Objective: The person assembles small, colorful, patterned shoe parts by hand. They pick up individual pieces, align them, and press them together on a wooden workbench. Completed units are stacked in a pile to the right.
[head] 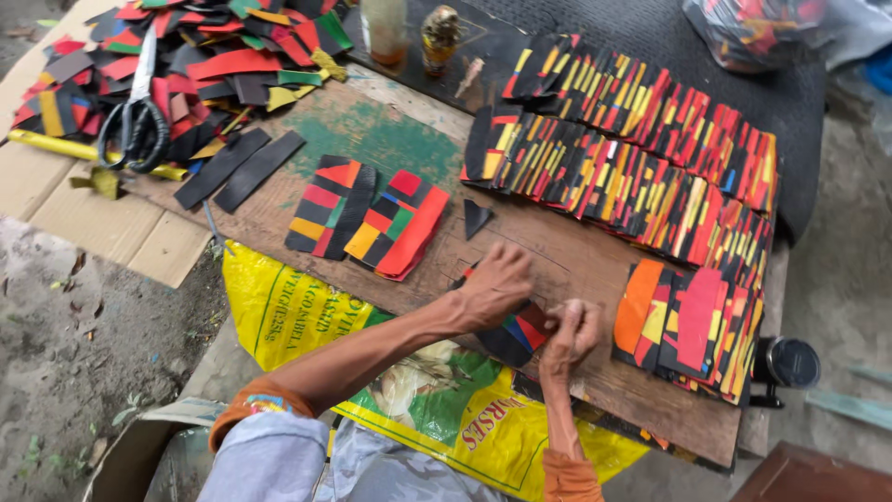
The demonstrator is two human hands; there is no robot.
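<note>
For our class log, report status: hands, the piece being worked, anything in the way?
Left hand pressing on striped patch. Right hand pinching its edge. Nearest: black triangle scrap and stacked patches, both apart.

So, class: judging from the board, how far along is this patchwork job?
Done: long rows of striped pieces overlap across the board. In hand: the left hand and right hand work one multicoloured piece. Left: a heap of loose scraps with scissors.
</note>
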